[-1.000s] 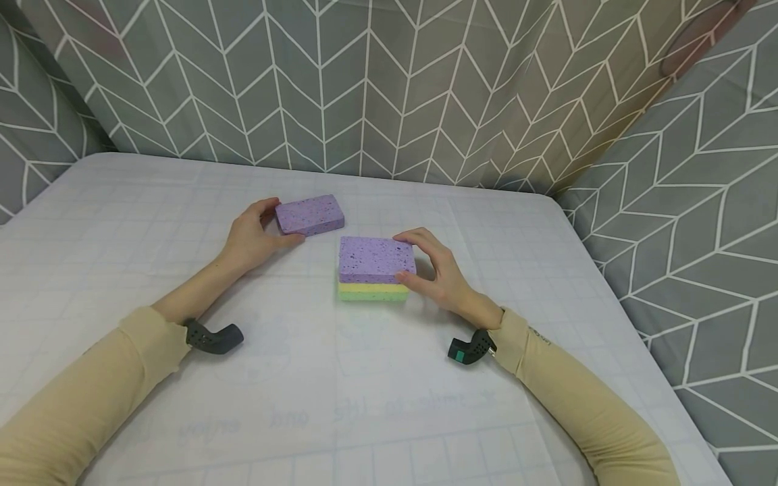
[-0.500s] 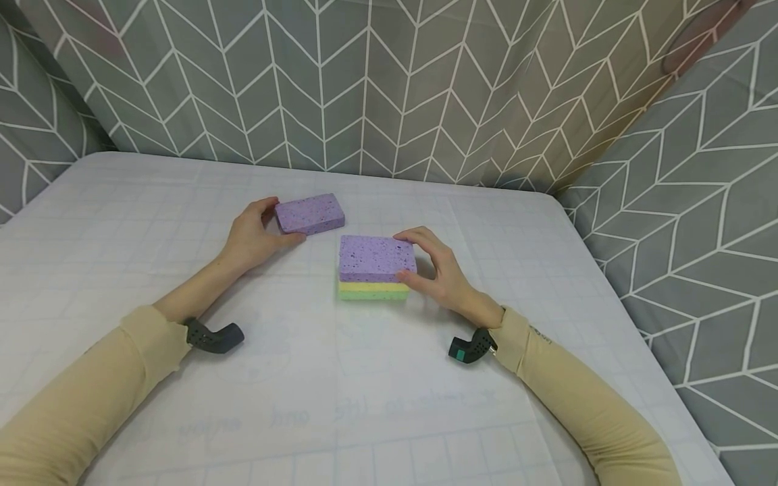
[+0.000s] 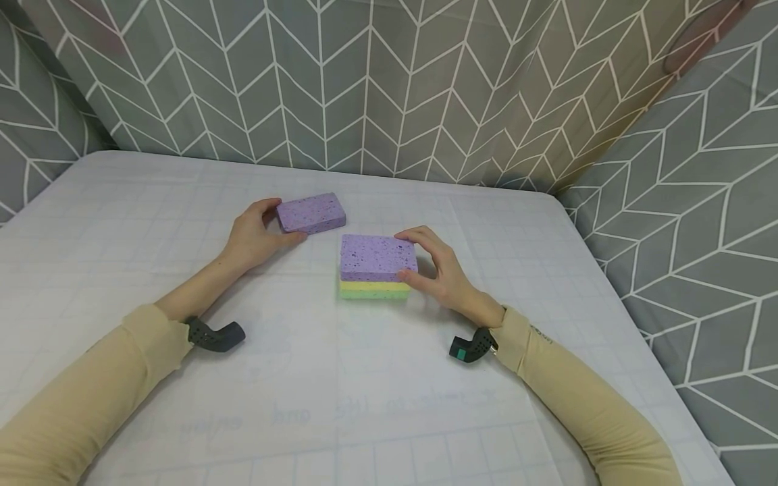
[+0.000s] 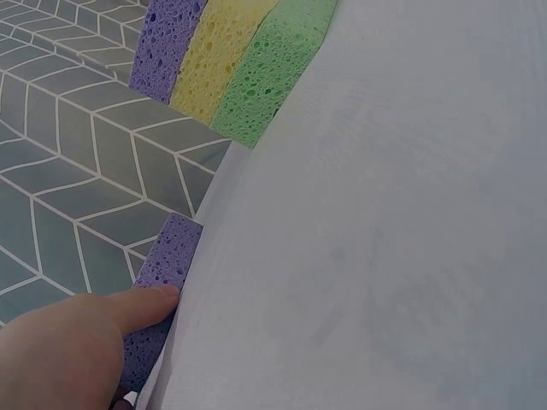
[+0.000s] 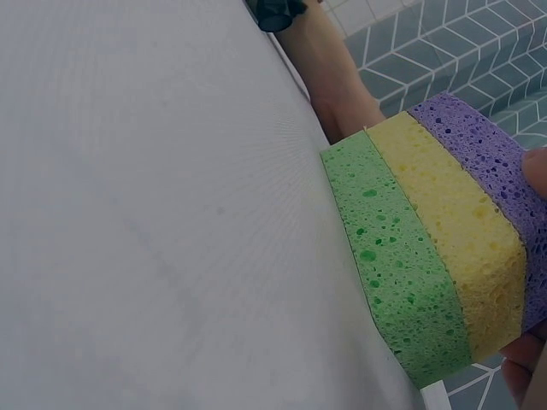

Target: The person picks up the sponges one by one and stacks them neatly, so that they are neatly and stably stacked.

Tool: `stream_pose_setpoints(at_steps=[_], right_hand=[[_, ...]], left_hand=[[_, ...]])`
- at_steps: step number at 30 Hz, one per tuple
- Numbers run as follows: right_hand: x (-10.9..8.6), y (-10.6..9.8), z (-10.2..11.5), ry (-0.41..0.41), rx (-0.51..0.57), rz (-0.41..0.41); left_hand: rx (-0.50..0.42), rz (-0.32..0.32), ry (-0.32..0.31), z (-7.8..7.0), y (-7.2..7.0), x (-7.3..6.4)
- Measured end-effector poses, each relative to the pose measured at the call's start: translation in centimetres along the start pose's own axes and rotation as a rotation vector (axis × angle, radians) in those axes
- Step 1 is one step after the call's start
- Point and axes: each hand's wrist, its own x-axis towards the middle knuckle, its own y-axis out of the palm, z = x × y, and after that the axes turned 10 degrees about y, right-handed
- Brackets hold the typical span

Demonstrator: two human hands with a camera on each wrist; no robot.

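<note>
A lone purple sponge [image 3: 311, 213] lies flat on the table towards the back, and my left hand [image 3: 252, 235] grips its left end between thumb and fingers. Nearer the middle stands a stack: a green sponge [image 5: 395, 265] at the bottom, a yellow sponge [image 5: 453, 231] on it, and a second purple sponge [image 3: 378, 257] on top. My right hand [image 3: 439, 271] pinches the right end of that top sponge, thumb on the front edge and fingers at the back. In the left wrist view the thumb [image 4: 145, 307] presses the lone sponge's side.
A white cloth with faint printed lines and letters covers the table [image 3: 316, 364]. Behind it and on both sides hangs a grey curtain [image 3: 340, 88] with white chevron lines. Each wrist wears a small black camera [image 3: 215, 336].
</note>
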Motion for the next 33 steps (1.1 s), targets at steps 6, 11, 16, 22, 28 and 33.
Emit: stream_pose_setpoints(at_steps=[6,11,16,22,28,33], right_hand=[[0.1,-0.2,2.9,0.002,0.014,0.012],[0.1,-0.3,4.0,0.004,0.020,0.012],[0.1,-0.3,3.9,-0.003,0.021,0.009],[0.1,-0.3,3.8,0.001,0.018,0.011],[0.1,-0.4,3.9,0.009,0.016,0.013],[0.1,-0.4,3.9,0.009,0.019,0.014]], left_hand=[[-0.009,-0.004,-0.003,-0.1,0.0,-0.1],[-0.006,-0.007,-0.007,-0.1,-0.1,-0.2],[-0.016,-0.007,-0.013,-0.1,-0.1,-0.2],[-0.026,-0.006,-0.023,-0.2,-0.1,-0.2],[-0.031,-0.002,-0.027,-0.3,-0.1,-0.2],[-0.033,-0.008,-0.025,-0.4,-0.2,-0.2]])
